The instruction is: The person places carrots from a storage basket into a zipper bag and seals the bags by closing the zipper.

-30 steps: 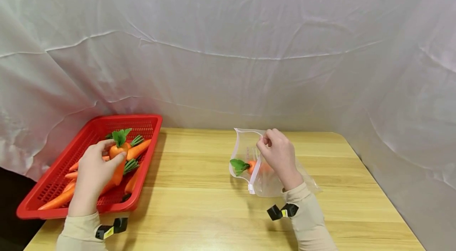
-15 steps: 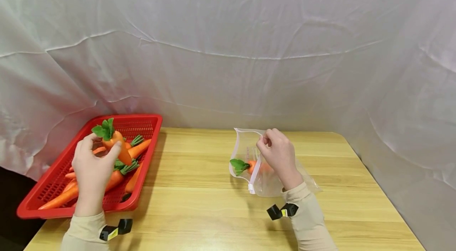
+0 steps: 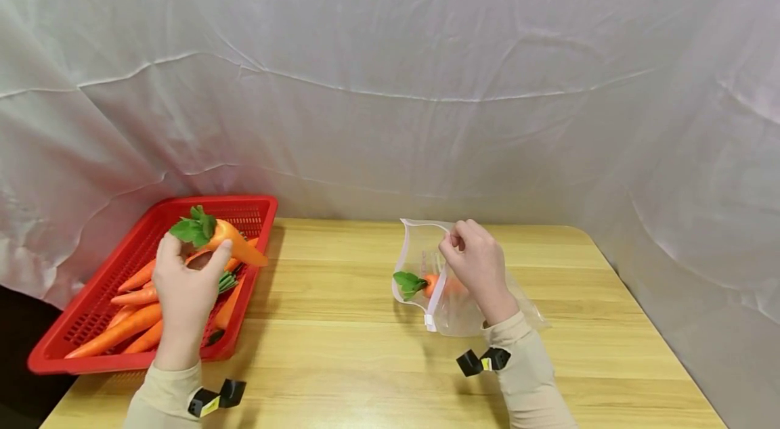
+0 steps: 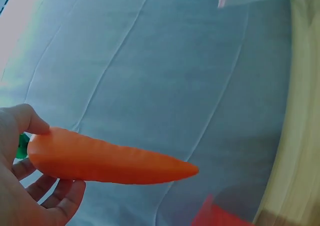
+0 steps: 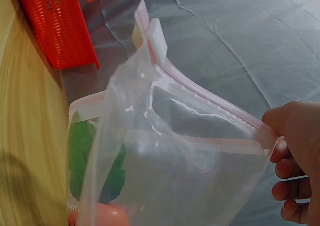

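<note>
My left hand [image 3: 190, 280] grips an orange carrot [image 4: 110, 158] near its leafy green top, between thumb and fingers. In the head view it is held over the red basket [image 3: 45, 354], its tip pointing right past the basket's rim. My right hand [image 3: 478, 266] pinches the upper edge of a clear zip bag [image 5: 200, 171], holding its mouth open toward the left. A white slider [image 5: 158, 40] sits at one end of the zip strip. Inside the bag lies another carrot [image 3: 431, 285], its green leaves [image 3: 409, 284] near the mouth.
Several more carrots [image 3: 128, 327] lie in the red basket at the table's left. A wooden table [image 3: 341, 348] spans between basket and bag. Pale cloth [image 3: 390, 111] hangs behind and along the sides.
My left hand has lifted the carrot from among the others, moved it right and turned its tip from down to rightward. The right hand and bag stay put.
</note>
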`<state>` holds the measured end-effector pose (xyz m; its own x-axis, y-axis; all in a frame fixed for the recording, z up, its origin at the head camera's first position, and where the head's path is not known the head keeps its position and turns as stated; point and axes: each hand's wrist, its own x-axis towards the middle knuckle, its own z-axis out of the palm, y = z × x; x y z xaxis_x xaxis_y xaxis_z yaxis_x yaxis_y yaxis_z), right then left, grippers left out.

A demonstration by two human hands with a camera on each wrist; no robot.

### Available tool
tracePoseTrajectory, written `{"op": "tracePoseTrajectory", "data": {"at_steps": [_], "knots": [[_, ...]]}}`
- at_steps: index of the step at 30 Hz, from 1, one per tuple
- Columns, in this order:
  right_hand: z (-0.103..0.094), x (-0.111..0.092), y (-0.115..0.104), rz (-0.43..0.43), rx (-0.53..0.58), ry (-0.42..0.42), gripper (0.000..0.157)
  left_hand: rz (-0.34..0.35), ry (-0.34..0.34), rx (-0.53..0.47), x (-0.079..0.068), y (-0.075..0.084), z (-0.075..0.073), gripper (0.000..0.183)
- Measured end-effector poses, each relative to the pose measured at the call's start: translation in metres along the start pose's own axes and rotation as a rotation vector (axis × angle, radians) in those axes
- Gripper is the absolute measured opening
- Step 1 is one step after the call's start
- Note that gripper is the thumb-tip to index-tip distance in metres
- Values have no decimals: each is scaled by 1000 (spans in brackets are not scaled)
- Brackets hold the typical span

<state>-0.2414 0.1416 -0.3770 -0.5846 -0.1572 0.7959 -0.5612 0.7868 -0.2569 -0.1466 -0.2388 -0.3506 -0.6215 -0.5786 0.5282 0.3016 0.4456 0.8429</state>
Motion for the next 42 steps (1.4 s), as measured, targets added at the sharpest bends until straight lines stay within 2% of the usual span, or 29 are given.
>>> {"op": "tracePoseTrajectory", "data": {"at_steps": [6, 14, 17, 22, 26, 28, 33, 42], "knots": [[-1, 0, 1, 0, -4, 2, 19, 43, -61, -102, -12, 6, 16, 35], [-2, -1, -1, 7, -8, -3, 19, 20, -150, -137, -28, 11, 30, 40], [-2, 0, -2, 5, -7, -5, 19, 16, -199, -201, -34, 11, 37, 43], [-1, 1, -4, 6, -3, -13, 19, 24, -290, -387, -45, 7, 51, 47], [-1, 2, -5, 16, 1, -14, 20, 19, -333, -479, -54, 7, 65, 45], [-1, 2, -5, 16, 1, -15, 20, 6, -354, -500, -58, 8, 73, 44], [0, 2, -5, 15, 7, -23, 19, -40, -408, -475, -68, 11, 91, 42], [0, 1, -6, 10, 12, -4, 20, -80, -527, -481, -83, 14, 119, 41]]}}
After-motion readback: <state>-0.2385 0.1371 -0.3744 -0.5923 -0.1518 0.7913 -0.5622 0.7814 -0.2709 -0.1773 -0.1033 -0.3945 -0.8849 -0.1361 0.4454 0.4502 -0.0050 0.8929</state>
